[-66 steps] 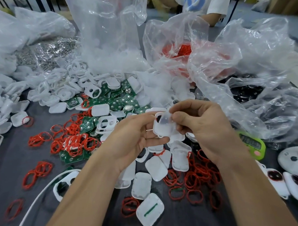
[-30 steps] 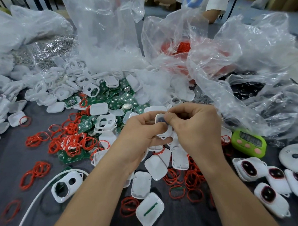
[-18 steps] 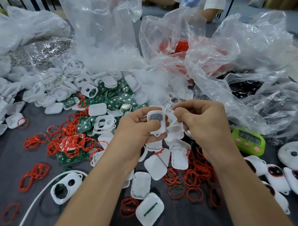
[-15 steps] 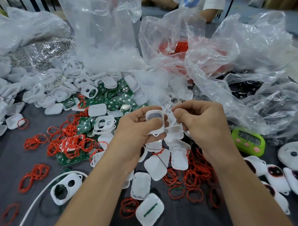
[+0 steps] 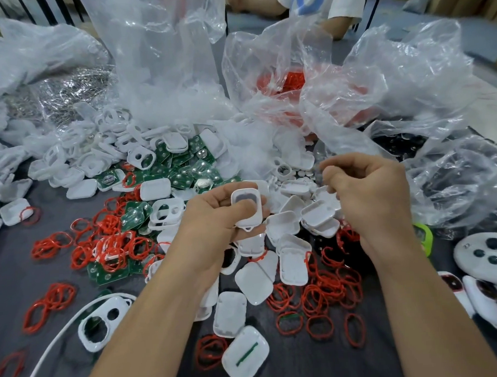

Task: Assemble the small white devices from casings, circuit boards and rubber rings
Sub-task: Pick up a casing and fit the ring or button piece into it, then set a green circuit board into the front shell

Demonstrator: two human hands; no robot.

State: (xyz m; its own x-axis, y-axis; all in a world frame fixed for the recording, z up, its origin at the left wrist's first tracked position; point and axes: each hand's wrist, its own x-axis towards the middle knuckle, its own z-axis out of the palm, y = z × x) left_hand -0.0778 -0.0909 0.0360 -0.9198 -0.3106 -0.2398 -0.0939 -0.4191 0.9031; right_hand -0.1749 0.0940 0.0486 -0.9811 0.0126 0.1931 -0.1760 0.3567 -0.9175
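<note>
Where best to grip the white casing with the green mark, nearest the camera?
Probably from above, pinching opposite rim edges of the green-marked casing. It lies flat, smooth face up, nothing on it. Red rings crowd its left, so approach from the right, where nothing touches it.

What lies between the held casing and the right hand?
Head view: a heap of loose white casings lies below the gap between the casing in the left hand and the right hand.
</note>
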